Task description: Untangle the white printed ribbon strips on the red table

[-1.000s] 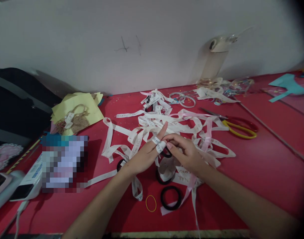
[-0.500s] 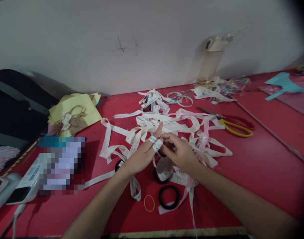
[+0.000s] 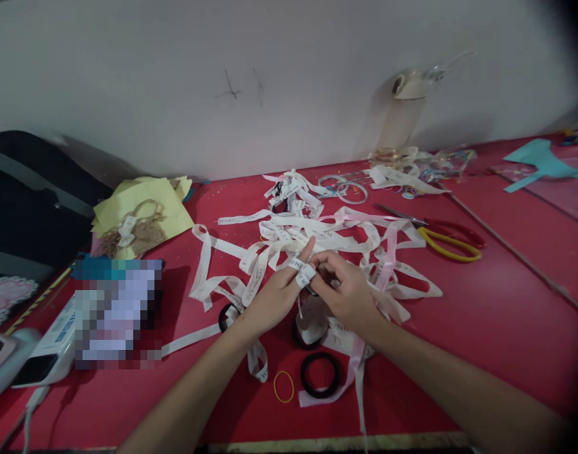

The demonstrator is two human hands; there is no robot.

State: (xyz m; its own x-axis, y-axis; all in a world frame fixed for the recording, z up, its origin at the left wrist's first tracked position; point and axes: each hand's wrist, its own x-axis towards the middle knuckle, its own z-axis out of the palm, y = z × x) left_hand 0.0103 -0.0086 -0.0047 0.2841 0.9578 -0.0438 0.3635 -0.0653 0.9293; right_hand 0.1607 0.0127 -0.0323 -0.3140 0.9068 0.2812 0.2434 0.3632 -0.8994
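Head view shows the red counter [image 3: 515, 328] with its pale front edge running just below a yellow rubber band [image 3: 283, 373] and a black hair tie [image 3: 304, 373], which lies over the end of a pink ribbon [image 3: 317, 399]. Another black hair tie [image 3: 306, 345] lies just beyond, partly covered by white ribbon.

Above these, both hands meet over the middle of the counter. White printed ribbon [image 3: 302, 273] circles the raised fingers of the left hand [image 3: 277, 296]; whether that hand's grip is clenched beneath the wraps I cannot tell. The right hand [image 3: 345, 287] is pinching at the ribbon with thumb and fingertips. Something dark shows between the hands, too hidden to name.

To my eye the step in hand is wrapping or adjusting that ribbon on the fingers; the next move calls for a firm pinch and loops kept from slipping.

Farther off, loose ribbon strips [image 3: 336, 241] tangle close behind the hands and leave little room forward. Open scissors [image 3: 452, 254] lie to the right of them. Nearer, bare counter stretches out right of the right forearm, the freest side for moving. At the back, a clear bottle [image 3: 402, 123] stands against the wall.
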